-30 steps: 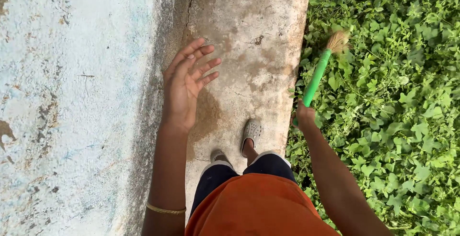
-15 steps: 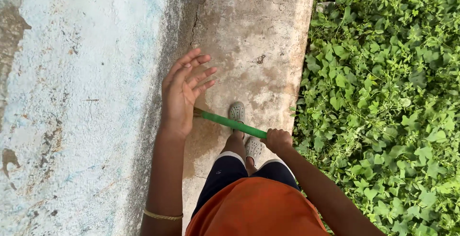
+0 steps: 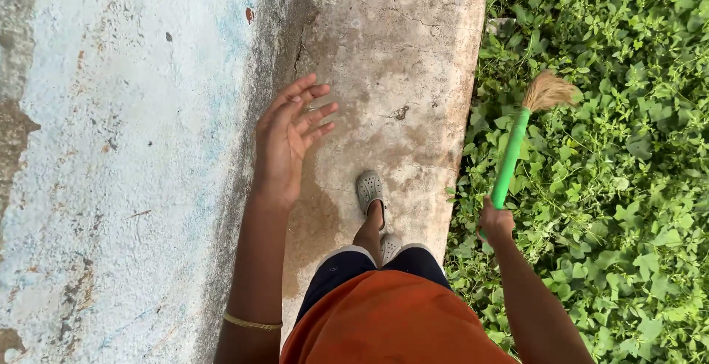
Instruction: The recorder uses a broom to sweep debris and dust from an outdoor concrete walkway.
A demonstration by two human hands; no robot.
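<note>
My right hand grips the lower end of a broom with a green plastic handle. Its tan bristle head points up and away over the green plants. My left hand is raised beside the wall with its fingers spread and nothing in it. It hovers close to the pale blue wall, and I cannot tell whether it touches it. My feet in grey clogs stand on a narrow concrete strip.
A weathered pale blue wall runs along the left. The stained, cracked concrete path is narrow. Dense green ground plants fill the right side beyond the path's edge.
The broom has swung from lying across the path toward my left hand out to the right over the plants, bristles up. My feet have shifted along the path.
</note>
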